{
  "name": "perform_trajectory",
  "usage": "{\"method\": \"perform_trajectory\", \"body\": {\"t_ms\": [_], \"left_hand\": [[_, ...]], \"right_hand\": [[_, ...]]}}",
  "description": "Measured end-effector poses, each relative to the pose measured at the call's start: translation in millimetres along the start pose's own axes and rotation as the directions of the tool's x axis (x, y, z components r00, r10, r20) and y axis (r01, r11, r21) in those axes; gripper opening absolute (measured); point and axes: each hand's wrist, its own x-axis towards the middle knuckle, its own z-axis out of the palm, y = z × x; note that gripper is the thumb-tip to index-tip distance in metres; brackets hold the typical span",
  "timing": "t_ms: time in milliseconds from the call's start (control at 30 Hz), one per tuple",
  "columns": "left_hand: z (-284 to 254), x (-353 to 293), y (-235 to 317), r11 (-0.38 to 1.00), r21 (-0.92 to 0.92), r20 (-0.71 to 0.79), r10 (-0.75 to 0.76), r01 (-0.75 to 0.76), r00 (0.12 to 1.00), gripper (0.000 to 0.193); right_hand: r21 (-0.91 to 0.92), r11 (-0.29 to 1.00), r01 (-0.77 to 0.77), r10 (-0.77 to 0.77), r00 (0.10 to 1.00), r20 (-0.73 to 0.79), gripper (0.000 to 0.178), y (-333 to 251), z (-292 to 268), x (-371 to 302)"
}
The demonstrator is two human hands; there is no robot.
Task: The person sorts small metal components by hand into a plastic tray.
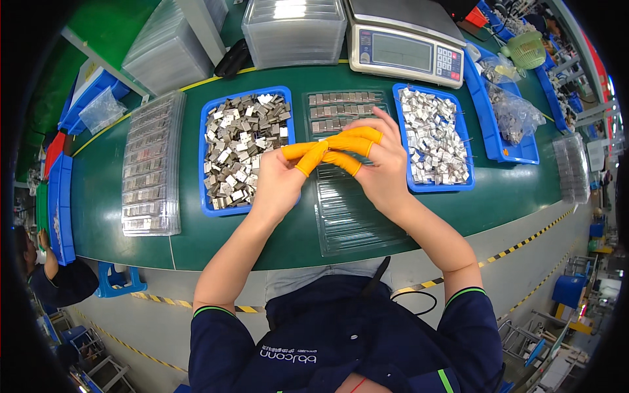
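Head view looks down on both hands meeting over the middle of the green desk. Left hand (278,183) and right hand (380,167) have their orange-capped fingertips (327,152) pinched together, so whatever small part is between them is hidden and I can't tell if anything's actually gripped. Fingers are curled shut around that spot, right above the clear tray (344,177) that runs from mid-desk toward the near edge.

Far end of that tray has a few rows of small metal pieces; the near part looks like bare slots. Just left of the hands sits a blue bin (209,203) heaped with loose metal clips, left thumb nearly over its right rim. Just right is a second blue bin (436,187) full of shinier metal parts. A stack of filled clear trays (151,170) lies toward the left edge. At the far edge there's a scale (406,42) and more clear tray stacks (295,29). A long blue bin (504,147) with bagged parts sits by the right corner.

Open green surface shows along the near edge on both sides of the tray.
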Motion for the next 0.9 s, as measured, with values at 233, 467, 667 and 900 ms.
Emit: {"method": "perform_trajectory", "body": {"t_ms": [233, 467, 667, 900], "left_hand": [[3.0, 1.0, 4.8, 0.976, 0.19, -0.102, 0.129, -0.108, 0.986, 0.019], [3.4, 3.6, 4.4, 0.992, 0.083, -0.156, 0.104, -0.092, 0.982, 0.018], [2.1, 7.0, -5.9, 0.797, 0.534, -0.125, 0.405, -0.283, 0.906, 0.016], [-4.2, 9.7, -8.5, 0.778, 0.562, -0.091, 0.397, -0.282, 0.913, 0.015]], "right_hand": [[-0.07, 0.997, -0.023, 0.024, 0.999, 0.021, 0.017, -1.6, 2.9, 3.0], [0.0, 0.997, -0.075, 0.075, 0.997, 0.012, 0.016, -5.1, 11.7, 3.8], [-0.055, 0.998, 0.038, -0.035, 0.998, 0.057, 0.021, 5.4, 8.9, 1.2], [-0.111, 0.994, 0.001, 0.012, 0.993, 0.121, 0.021, 8.9, 13.7, -4.6]]}}
